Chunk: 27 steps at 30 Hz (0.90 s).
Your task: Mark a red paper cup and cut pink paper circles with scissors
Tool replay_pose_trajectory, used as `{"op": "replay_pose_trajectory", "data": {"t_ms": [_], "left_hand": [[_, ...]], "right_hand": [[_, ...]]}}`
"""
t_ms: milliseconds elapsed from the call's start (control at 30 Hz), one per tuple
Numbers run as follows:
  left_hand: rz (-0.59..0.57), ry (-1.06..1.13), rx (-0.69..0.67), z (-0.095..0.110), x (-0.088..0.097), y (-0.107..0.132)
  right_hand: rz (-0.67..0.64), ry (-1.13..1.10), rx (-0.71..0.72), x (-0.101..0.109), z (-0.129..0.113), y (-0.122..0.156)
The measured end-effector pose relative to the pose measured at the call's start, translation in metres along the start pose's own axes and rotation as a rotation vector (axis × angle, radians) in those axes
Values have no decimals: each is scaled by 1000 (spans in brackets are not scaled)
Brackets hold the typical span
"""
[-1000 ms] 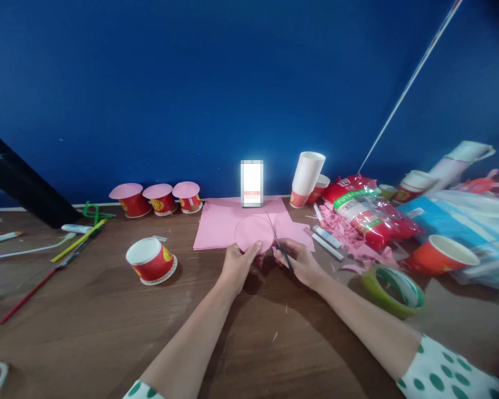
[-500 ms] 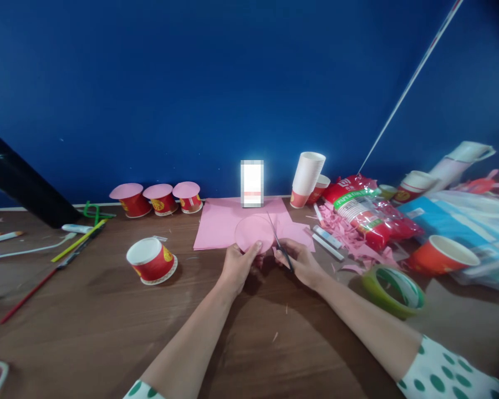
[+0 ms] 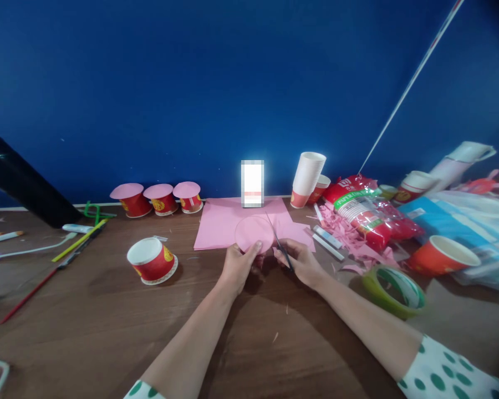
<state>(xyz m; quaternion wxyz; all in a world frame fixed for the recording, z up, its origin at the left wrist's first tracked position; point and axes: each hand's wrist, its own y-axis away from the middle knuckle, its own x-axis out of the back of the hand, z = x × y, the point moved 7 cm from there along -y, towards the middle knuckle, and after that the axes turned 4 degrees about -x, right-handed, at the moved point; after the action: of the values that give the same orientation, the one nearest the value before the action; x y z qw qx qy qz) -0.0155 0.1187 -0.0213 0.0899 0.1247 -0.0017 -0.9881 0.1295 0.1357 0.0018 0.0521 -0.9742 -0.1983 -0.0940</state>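
Between the thumb and fingers of my left hand (image 3: 240, 266) is a round pink paper disc (image 3: 253, 233), tilted up toward me. My right hand (image 3: 301, 263) is closed round a pair of scissors (image 3: 283, 250). Their blades point up and away along the disc's right edge; whether they touch it I cannot tell. Behind the disc lie pink paper sheets (image 3: 218, 221). A short red-and-white paper cup (image 3: 156, 263) stands to the left of my hands. Farther back, three red cups (image 3: 135, 205) carry pink paper discs on top.
On the right are a stack of white cups (image 3: 310, 174), a red cup package (image 3: 357, 208), pink scraps (image 3: 351, 238), a roll of tape (image 3: 393, 291) and an orange cup (image 3: 441, 257). A black bottle (image 3: 29, 183) leans at the left. Behind the table rises a blue wall (image 3: 191, 83).
The scissors' tips have shifted very slightly to the left by the disc's edge. My left hand and the disc look the same.
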Motion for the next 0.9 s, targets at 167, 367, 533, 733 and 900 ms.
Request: {"op": "replay_pose_trajectory", "data": {"t_ms": [167, 367, 533, 733, 900], "left_hand": [[-10, 27, 10, 1, -2, 0], [-3, 67, 17, 3, -3, 1], [-15, 41, 21, 3, -4, 2], [-7, 31, -15, 5, -3, 1], [-9, 3, -22, 4, -2, 0]], "right_hand": [[-4, -13, 6, 0, -2, 0], [9, -4, 1, 0, -3, 1], [14, -12, -4, 0, -2, 1], [21, -25, -8, 1, -1, 1], [10, -39, 4, 0, -3, 1]]}}
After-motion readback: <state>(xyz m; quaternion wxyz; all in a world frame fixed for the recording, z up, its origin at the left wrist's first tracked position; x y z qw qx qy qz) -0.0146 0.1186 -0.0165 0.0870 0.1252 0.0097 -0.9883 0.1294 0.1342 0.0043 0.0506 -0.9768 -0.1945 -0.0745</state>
